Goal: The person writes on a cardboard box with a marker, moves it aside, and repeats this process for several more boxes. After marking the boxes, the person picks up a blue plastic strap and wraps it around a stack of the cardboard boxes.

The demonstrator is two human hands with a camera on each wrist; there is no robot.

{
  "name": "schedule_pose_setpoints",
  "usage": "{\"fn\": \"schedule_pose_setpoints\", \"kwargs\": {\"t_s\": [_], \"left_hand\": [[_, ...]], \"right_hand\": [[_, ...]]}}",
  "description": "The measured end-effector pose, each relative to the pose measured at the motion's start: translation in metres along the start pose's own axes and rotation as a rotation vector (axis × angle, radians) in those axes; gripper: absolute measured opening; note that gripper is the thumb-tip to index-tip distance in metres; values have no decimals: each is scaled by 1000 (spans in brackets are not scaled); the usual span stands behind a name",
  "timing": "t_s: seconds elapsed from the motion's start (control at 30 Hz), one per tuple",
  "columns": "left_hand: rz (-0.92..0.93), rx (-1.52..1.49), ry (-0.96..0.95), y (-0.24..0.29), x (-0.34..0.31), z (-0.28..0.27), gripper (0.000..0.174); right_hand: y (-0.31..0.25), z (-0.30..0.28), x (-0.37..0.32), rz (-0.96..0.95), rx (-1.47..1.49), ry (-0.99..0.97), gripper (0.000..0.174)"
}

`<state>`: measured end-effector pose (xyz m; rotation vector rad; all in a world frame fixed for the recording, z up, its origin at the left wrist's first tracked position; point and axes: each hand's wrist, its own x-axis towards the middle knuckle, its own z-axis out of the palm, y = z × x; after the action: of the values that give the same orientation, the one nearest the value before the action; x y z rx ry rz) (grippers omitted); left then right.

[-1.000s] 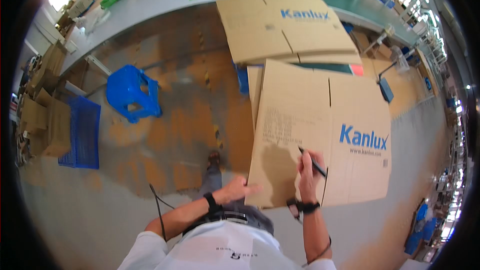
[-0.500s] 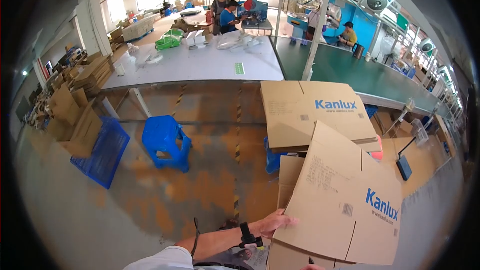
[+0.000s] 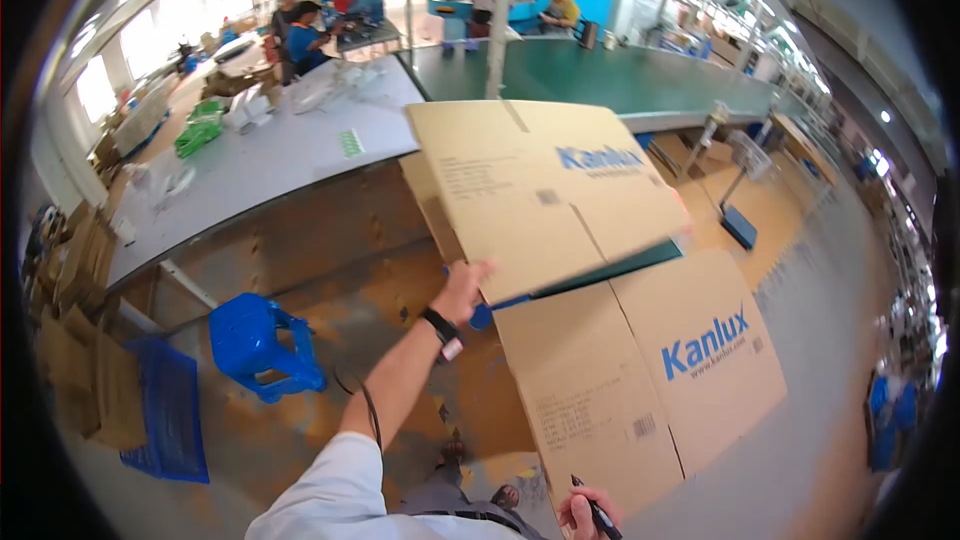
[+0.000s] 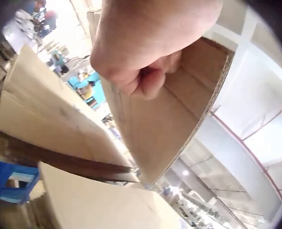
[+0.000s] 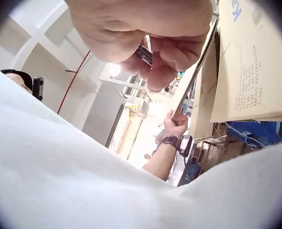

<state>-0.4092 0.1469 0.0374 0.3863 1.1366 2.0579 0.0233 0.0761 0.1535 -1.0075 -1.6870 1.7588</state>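
My left hand [image 3: 460, 290] grips the near left corner of a flattened cardboard carton [image 3: 545, 195] printed "Kanlux". The carton is slightly tilted and overlaps the far pile. From the left wrist view, curled fingers hold the corrugated sheet [image 4: 155, 129] by its edge. Another flat Kanlux carton [image 3: 640, 380] lies nearer, its left panel marked with small printed lines and a barcode. At its near edge, my right hand [image 3: 588, 510] holds a black marker pen [image 3: 604, 524]. A short piece of the pen [image 5: 144, 55] shows between the fingers in the right wrist view.
A blue plastic stool [image 3: 255, 340] and a blue crate [image 3: 165, 415] stand on the floor to the left. Beyond the cartons run a white-topped table [image 3: 270, 160] and a green work surface [image 3: 580, 75]. Several people are farther back.
My left hand has lifted the top carton off the near pile and carried it forward over the far pile, uncovering another carton. The right hand keeps the pen. The head view has shifted.
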Motion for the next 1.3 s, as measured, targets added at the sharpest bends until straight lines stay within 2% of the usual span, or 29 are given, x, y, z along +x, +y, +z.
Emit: {"fn": "schedule_pose_setpoints", "kwargs": {"t_s": [0.1, 0.17, 0.23, 0.3, 0.37, 0.43, 0.47, 0.57, 0.6, 0.63, 0.67, 0.7, 0.73, 0.77, 0.8, 0.83, 0.87, 0.93, 1.03, 1.07, 1.17, 1.2, 1.3], "left_hand": [[-133, -72, -22, 4, 58, -52, 30], [-229, 27, 46, 10, 82, -79, 29], [-178, 88, 82, 7, 92, -91, 31], [-222, 300, 183, 4, 102, -106, 35], [-141, 1168, 400, 4, 95, -107, 44], [-56, 1563, 330, -12, 88, -133, 52], [88, 1391, 414, -18, 60, -125, 46], [-156, 971, 241, -34, -35, -88, 40], [-218, 905, 149, -43, -71, -76, 33], [-167, 876, 30, -59, -108, -66, 23], [418, 1284, -418, -88, -134, -76, 15], [-100, 918, -295, -79, -180, -32, 15], [-52, 1003, -516, -94, -208, -22, 16], [254, 1200, -585, -139, -232, -30, 18], [-91, 953, -500, -133, -260, 1, 23], [-562, 745, -338, -111, -282, 49, 34], [-516, 665, -339, -174, -303, 34, 42], [-568, 745, -213, -190, -318, 62, 48], [-437, 803, -115, -206, -327, 81, 47], [-558, 724, -63, -197, -329, 90, 46], [-480, 767, 51, -201, -334, 97, 47], [-571, 727, 33, -202, -331, 95, 52], [-606, 596, -34, -208, -342, 105, 52]], "right_hand": [[12, 6, 2, -8, 20, 54, 16], [22, 0, -1, 65, 35, 52, 19], [35, -1, 3, 16, -17, 139, 29], [41, -6, 2, 28, -23, 192, 39], [45, -17, 9, 32, 14, 209, 43], [51, -38, 18, 16, -29, 212, 42], [53, -49, 26, 8, -73, 200, 40], [60, -69, 53, 54, -8, 252, 31], [65, -74, 57, 76, 10, 232, 28], [69, -79, 63, 90, 29, 209, 26], [72, -83, 77, 82, 51, 176, 23], [80, -88, 85, 39, 13, 130, 21], [89, -97, 90, 16, -21, 66, 20], [104, -104, 97, -26, -8, 22, 20], [108, -104, 101, -21, -26, 34, 21], [107, -103, 103, -22, -10, 19, 22], [115, -109, 105, -23, -16, -24, 23], [118, -112, 102, -6, 32, -81, 24], [125, -120, 89, -10, 18, -153, 25], [127, -123, 83, -14, 5, -174, 25], [133, -132, 64, -23, -8, -190, 25], [132, -134, 59, -29, -12, -187, 25], [130, -142, 49, -20, 19, -172, 25]]}}
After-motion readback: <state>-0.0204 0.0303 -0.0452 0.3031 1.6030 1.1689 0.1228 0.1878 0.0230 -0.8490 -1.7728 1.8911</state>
